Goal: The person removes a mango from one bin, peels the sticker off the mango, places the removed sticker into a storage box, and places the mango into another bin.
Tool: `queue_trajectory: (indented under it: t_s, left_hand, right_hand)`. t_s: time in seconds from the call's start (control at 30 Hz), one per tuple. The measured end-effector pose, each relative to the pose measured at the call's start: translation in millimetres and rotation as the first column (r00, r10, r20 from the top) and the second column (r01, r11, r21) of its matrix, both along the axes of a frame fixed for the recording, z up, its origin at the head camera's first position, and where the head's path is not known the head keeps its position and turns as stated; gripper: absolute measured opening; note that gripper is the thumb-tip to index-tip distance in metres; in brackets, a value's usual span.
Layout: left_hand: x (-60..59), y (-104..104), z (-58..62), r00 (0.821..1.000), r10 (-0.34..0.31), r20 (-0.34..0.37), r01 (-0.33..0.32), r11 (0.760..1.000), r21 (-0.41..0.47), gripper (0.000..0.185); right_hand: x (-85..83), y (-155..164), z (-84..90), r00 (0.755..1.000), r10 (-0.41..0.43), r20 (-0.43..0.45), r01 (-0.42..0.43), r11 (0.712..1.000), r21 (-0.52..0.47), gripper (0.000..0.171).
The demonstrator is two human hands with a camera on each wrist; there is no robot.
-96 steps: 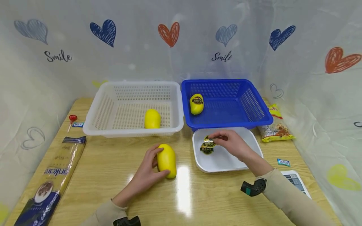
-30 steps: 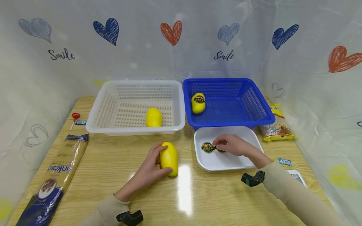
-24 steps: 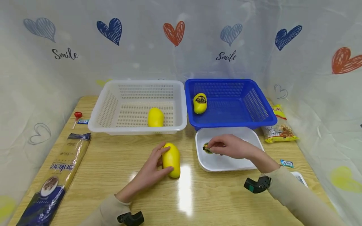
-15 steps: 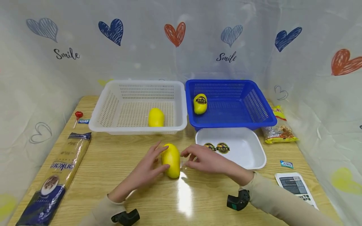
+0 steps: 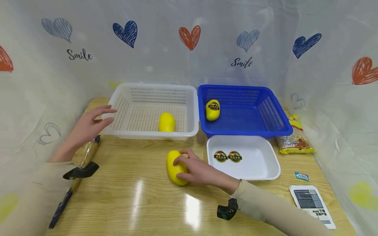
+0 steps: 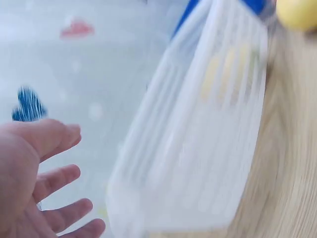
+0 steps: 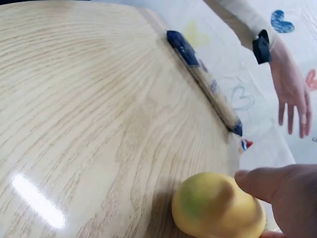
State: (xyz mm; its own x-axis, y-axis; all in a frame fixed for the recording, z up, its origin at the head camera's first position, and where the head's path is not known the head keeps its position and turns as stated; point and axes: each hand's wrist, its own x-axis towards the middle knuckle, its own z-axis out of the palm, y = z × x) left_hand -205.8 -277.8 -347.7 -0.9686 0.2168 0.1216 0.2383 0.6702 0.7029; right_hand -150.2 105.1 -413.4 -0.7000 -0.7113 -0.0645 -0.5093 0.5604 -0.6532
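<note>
A yellow mango [image 5: 175, 167] lies on the wooden table, and my right hand [image 5: 199, 168] grips it from the right side, thumb toward me. In the right wrist view, the thumb [image 7: 267, 186] reaches the mango [image 7: 213, 206], which has a greenish patch. My left hand [image 5: 88, 127] is raised at the left end of the white basket [image 5: 153, 134], fingers spread and holding nothing. The left wrist view has that hand [image 6: 44, 173] apart from the basket wall [image 6: 198, 163]. Inside the white basket sits another mango [image 5: 166, 122]. A mango [image 5: 213, 110] with a black-and-gold label rests in the blue basket [image 5: 245, 133].
A white tray [image 5: 254, 164] in front of the blue basket holds two round black-and-gold stickers [image 5: 227, 156] side by side. To the right lie a snack bag [image 5: 296, 139], a small blue packet [image 5: 302, 176] and a flat white pack [image 5: 312, 205]. A long pasta bag [image 5: 85, 154] lies left, partly hidden.
My left hand has let go of the mango and moved up and left to the white basket's end. My right hand has left the stickers in the tray and taken hold of the mango.
</note>
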Motion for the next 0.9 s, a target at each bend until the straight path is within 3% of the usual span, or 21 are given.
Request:
queue_trajectory:
  t_s: [0.07, 0.13, 0.23, 0.4, 0.6, 0.73, 0.9]
  left_hand:
    - [-11.9, -22, -7.3, 0.994, 0.000, 0.111, 0.001, 1.000, -0.006, 0.050]
    - [-19.6, -39, -17.0, 0.974, 0.007, 0.225, -0.007, 1.000, 0.001, 0.057]
    - [-25.0, -56, -32.5, 0.950, 0.001, 0.314, -0.024, 0.997, 0.067, 0.060]
    - [-28.4, -67, -52.3, 0.954, -0.010, 0.299, -0.042, 0.985, 0.168, 0.057]
    - [-35.4, -66, -62.2, 0.952, -0.007, 0.307, -0.061, 0.975, 0.212, 0.058]
    - [-38.2, -61, -63.0, 0.950, -0.015, 0.313, -0.071, 0.963, 0.260, 0.058]
    - [-39.1, -56, -64.1, 0.948, -0.003, 0.318, -0.102, 0.945, 0.312, 0.057]
  right_hand:
    - [-1.7, -2, -2.5, 1.000, -0.015, 0.012, 0.015, 1.000, -0.011, 0.028]
    - [-3.1, -2, -4.6, 0.999, -0.025, 0.024, 0.025, 0.999, -0.024, 0.029]
    - [-4.8, -2, -6.8, 0.999, -0.018, 0.045, 0.019, 0.999, -0.030, 0.036]
    - [-5.1, -1, -11.2, 0.994, 0.012, 0.108, -0.009, 0.999, -0.032, 0.045]
    - [-6.1, -2, -12.3, 0.987, 0.000, 0.158, 0.005, 0.999, -0.032, 0.049]
    - [-8.2, 0, 3.0, 0.983, 0.003, 0.184, 0.007, 0.999, -0.051, 0.049]
    - [-17.2, 6, 38.2, 0.977, 0.026, 0.213, 0.003, 0.991, -0.135, 0.049]
